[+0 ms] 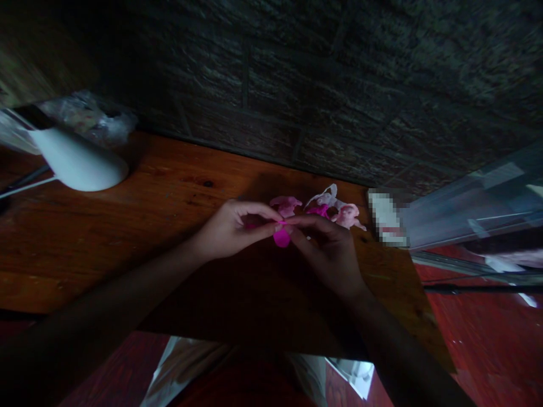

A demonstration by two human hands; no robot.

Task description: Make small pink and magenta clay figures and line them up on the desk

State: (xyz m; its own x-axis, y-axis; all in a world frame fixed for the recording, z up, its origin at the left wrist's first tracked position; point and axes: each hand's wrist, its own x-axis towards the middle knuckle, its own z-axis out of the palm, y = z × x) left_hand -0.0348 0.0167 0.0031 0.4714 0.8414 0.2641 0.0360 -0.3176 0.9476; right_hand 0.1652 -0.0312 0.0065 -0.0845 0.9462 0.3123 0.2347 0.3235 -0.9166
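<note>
Over the wooden table, a small magenta piece point(281, 238) of soft-looking material is held between my two hands; its rounded lower end hangs below the fingertips. My left hand point(227, 230) is closed, pinching it from the left with thumb and forefinger. From the right, my right hand point(333, 254) pinches the same piece, its fingertips meeting those of the left. Just beyond lie a light pink crumpled piece point(288, 203), a whitish one point(327, 198) with a thin loop, another magenta one point(318, 211) and a second pink one point(349, 215). Their exact material is unclear.
The wooden table point(169, 175) backs onto a dark stone-patterned wall point(271, 79). A white lamp-like object point(80, 161) stands at left, with a clear plastic bag point(104, 121) behind it. At right are a pixelated pale object point(387, 217) and a translucent bin point(466, 198).
</note>
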